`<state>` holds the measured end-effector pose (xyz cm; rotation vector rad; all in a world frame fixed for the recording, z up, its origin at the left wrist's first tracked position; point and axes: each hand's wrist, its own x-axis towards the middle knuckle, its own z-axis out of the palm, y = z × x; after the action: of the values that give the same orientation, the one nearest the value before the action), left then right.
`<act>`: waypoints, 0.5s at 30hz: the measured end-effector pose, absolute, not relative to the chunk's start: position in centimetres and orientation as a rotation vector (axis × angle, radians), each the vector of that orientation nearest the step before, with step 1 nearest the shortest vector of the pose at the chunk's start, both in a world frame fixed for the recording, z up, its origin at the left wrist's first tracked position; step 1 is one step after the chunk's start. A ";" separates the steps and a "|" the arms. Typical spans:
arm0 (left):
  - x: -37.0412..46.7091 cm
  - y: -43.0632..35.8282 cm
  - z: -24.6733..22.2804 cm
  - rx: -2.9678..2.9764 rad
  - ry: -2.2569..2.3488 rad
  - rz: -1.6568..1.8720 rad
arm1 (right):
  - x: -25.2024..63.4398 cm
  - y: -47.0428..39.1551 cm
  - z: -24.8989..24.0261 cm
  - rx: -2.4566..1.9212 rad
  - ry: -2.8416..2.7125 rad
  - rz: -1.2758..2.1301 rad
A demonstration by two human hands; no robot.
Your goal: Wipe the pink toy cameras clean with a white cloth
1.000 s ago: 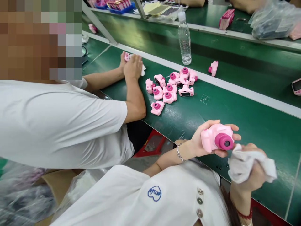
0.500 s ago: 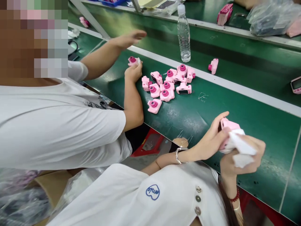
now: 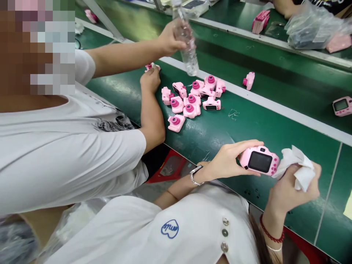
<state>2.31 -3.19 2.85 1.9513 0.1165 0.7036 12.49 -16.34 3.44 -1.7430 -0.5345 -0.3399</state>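
Note:
My left hand grips a pink toy camera by one end, with its dark screen and pink buttons facing up. A crumpled white tissue is pinched in my right hand, just right of the camera. One corner of the tissue reaches the camera's button end. Both hands are above the green workbench, near its front edge. Farther left on the bench lies a cluster of several similar pink cameras, some lens up, others showing screens.
At my left, a co-worker's hand holds a clear water bottle; their other hand holds a pink camera. Single cameras lie beyond the white strip. A plastic bag is on the back shelf, near another person's arm.
My left hand has turned the camera screen up and moved slightly left. My right hand with the tissue has drawn away to the right. The co-worker has grasped and lifted the bottle.

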 end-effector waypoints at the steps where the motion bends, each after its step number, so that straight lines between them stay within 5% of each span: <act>1: 2.3 -3.1 2.8 1.983 0.113 0.706 | 12.6 -16.4 3.8 -1.759 -0.655 -0.448; 7: 2.5 -3.6 1.8 2.034 0.087 0.849 | 13.3 -15.6 5.4 -1.663 -1.097 -0.066; 15: 2.2 -3.5 3.0 1.867 0.076 0.781 | 13.9 -16.4 3.8 -1.617 -0.646 0.070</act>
<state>2.24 -3.50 2.95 1.8670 0.0759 0.7812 13.93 -16.40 3.80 -1.6172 -0.6459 0.0697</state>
